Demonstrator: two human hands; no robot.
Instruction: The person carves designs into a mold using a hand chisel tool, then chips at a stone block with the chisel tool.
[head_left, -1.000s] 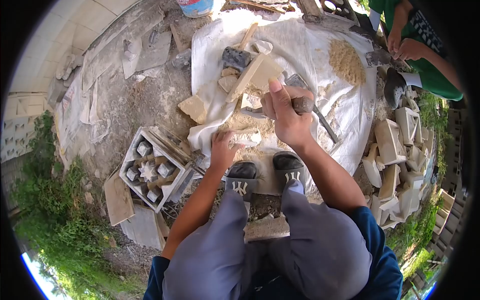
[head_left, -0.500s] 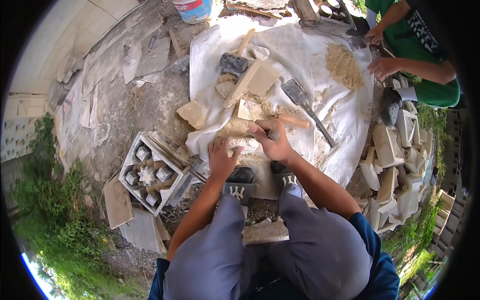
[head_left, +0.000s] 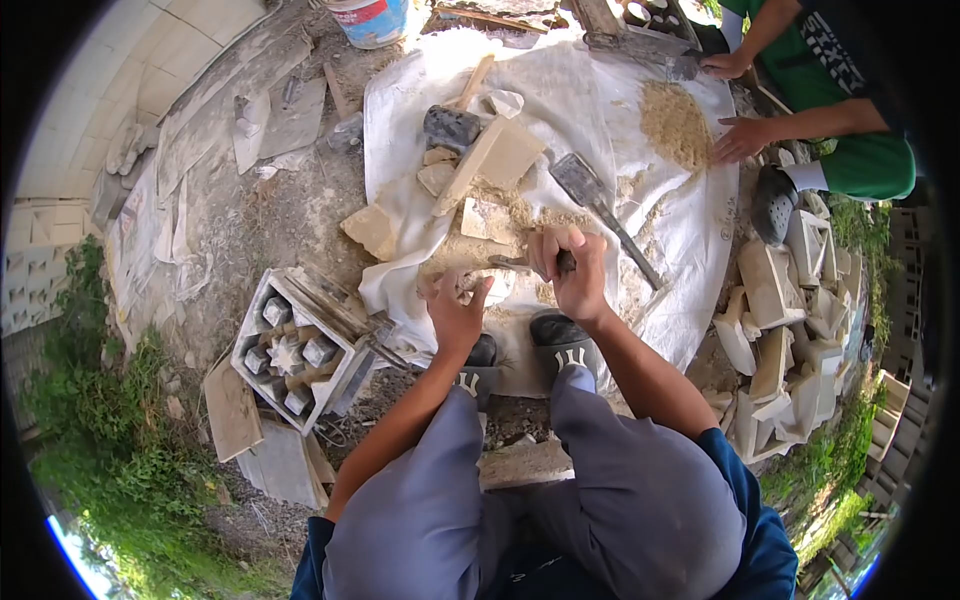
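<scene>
My left hand [head_left: 459,308] grips the left end of a pale stone piece [head_left: 496,284] on the white sheet [head_left: 650,345], above my sandals. Wrapped round the handle of a tool [head_left: 566,262], my right hand [head_left: 574,270] is just right of that piece. The tool's narrow metal part points left over the piece; its tip is hard to make out. A square pale block [head_left: 486,220] lies just beyond my hands, with a larger angled slab [head_left: 480,165] behind it. To the right rests a long dark metal tool [head_left: 606,218].
A dark-headed mallet [head_left: 452,126] lies behind the slab. The hexagonal mould [head_left: 290,352] stands at left. Broken pale blocks [head_left: 775,285] are heaped at right. At upper right, a co-worker's hands [head_left: 742,140] are beside a sand pile [head_left: 676,124]. A bucket [head_left: 368,20] stands at top.
My right hand has come down, then shifted slightly right, with its tool now pointing left. My left hand's fingers have curled round the piece. The co-worker's hands have moved left, towards the sand.
</scene>
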